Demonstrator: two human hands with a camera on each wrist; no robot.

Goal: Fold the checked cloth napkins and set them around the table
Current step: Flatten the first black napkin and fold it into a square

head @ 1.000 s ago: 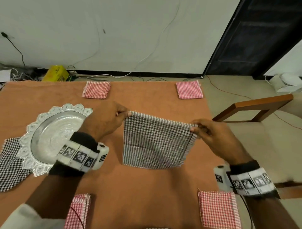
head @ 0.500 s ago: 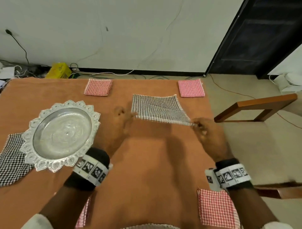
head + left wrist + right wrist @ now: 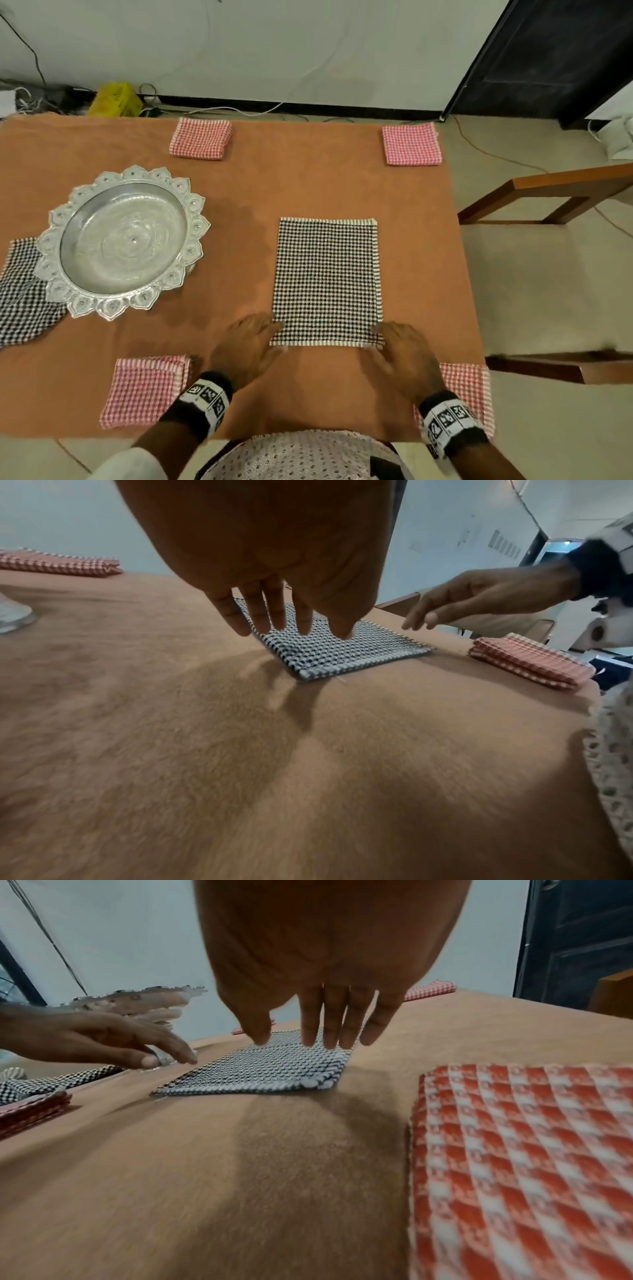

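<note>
A black-and-white checked napkin point(image 3: 327, 281) lies flat on the orange table point(image 3: 291, 185), folded into a rectangle. My left hand point(image 3: 270, 334) hovers at its near left corner with straight fingers point(image 3: 274, 615) just over the cloth point(image 3: 329, 650). My right hand point(image 3: 380, 337) is at the near right corner, fingers point(image 3: 329, 1026) straight above the cloth point(image 3: 267, 1069). Neither hand grips anything. Folded red checked napkins sit at the far left point(image 3: 201, 138), far right point(image 3: 411, 144), near left point(image 3: 145, 389) and near right point(image 3: 467, 383).
A silver scalloped tray point(image 3: 120, 240) stands on the left, partly over another black checked napkin point(image 3: 20, 294). A wooden chair point(image 3: 548, 202) stands beside the table's right edge. Cables and a yellow bag point(image 3: 114, 100) lie on the floor behind the table.
The black checked napkin, held up by its top corners before, was swung forward and laid flat on the table. Both hands have let go and drawn back to its near corners.
</note>
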